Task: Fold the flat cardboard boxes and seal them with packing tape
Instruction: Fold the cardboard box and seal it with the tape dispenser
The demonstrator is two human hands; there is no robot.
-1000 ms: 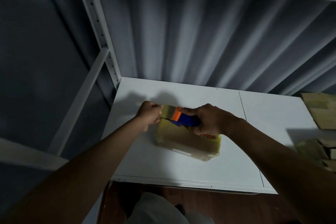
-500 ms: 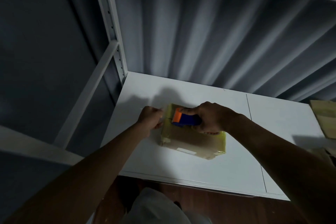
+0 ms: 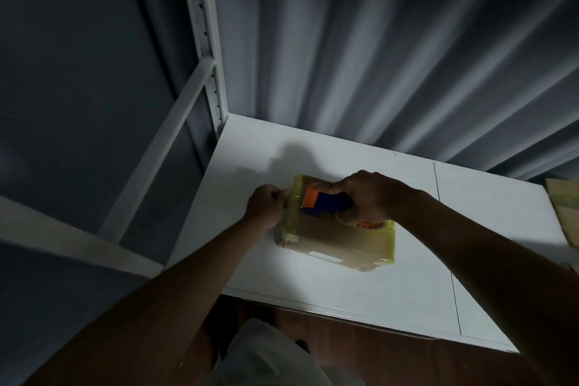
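A small folded cardboard box (image 3: 341, 244), glossy with yellowish tape on its edges, lies on the white shelf board (image 3: 360, 288). My right hand (image 3: 372, 194) grips a blue and orange tape dispenser (image 3: 322, 205) pressed onto the box's top near its left end. The tape roll (image 3: 363, 222) peeks out under that hand. My left hand (image 3: 266, 207) is curled against the box's left end, fingers pinching at the tape there. The box's far side is hidden behind my right hand.
Flat cardboard pieces (image 3: 564, 210) lie at the right edge of the shelf. A white metal upright (image 3: 206, 41) and a slanted brace (image 3: 156, 150) stand at the left. A grey curtain hangs behind. The shelf's front edge (image 3: 344, 310) runs below the box.
The view has shifted slightly, so box and hands sit a little further right in frame. Both hands keep their hold; the dispenser stays at the box's left end.
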